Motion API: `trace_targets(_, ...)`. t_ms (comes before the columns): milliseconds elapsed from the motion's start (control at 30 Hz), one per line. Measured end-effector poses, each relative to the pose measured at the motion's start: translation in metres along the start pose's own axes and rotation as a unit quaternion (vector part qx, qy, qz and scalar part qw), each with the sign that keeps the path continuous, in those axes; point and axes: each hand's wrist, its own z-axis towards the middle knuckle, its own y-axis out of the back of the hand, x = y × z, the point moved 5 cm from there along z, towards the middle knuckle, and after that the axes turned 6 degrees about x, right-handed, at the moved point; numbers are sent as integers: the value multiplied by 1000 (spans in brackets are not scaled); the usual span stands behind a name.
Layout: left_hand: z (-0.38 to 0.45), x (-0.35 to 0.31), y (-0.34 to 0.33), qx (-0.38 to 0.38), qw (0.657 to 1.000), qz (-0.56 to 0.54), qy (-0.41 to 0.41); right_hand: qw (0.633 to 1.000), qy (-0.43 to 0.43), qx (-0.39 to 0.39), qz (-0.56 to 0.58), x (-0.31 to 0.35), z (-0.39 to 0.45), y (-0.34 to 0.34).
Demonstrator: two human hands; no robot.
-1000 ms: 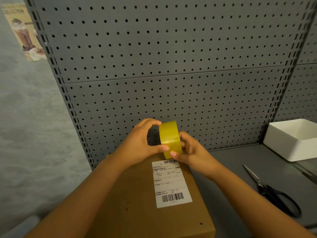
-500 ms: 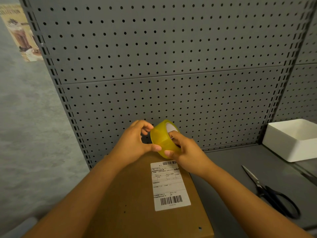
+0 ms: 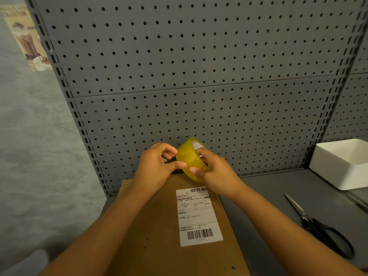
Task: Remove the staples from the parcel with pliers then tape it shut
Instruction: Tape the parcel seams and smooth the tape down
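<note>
Brown cardboard parcel (image 3: 159,226) lies nearest on the table (image 3: 268,196). Above its far end, both forearms converge: right hand (image 3: 215,172) grips the yellow tape roll (image 3: 189,158), left hand (image 3: 157,166) pinches its edge, fingers curled.

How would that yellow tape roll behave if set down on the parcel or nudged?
The tape roll is a round ring, so on its edge it would probably roll; flat on its side it should stay. Its glossy surface may be a bit slippery. The right hand grips it with a finger through the core, the left hand pinching its rim above the parcel, so it is likely light.
</note>
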Motion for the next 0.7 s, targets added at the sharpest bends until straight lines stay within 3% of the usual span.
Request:
trace_targets(233, 1, 1, -3, 61, 998, 16, -4, 1000, -15, 22, -15, 0, 3, -1)
trace_targets(467, 0, -9, -2, -26, 999, 18, -44, 999, -31, -35, -9, 2, 13, 3)
trace_targets(700, 6, -10, -3, -35, 998, 12, -47, 998, -22, -43, 31, 4, 14, 6)
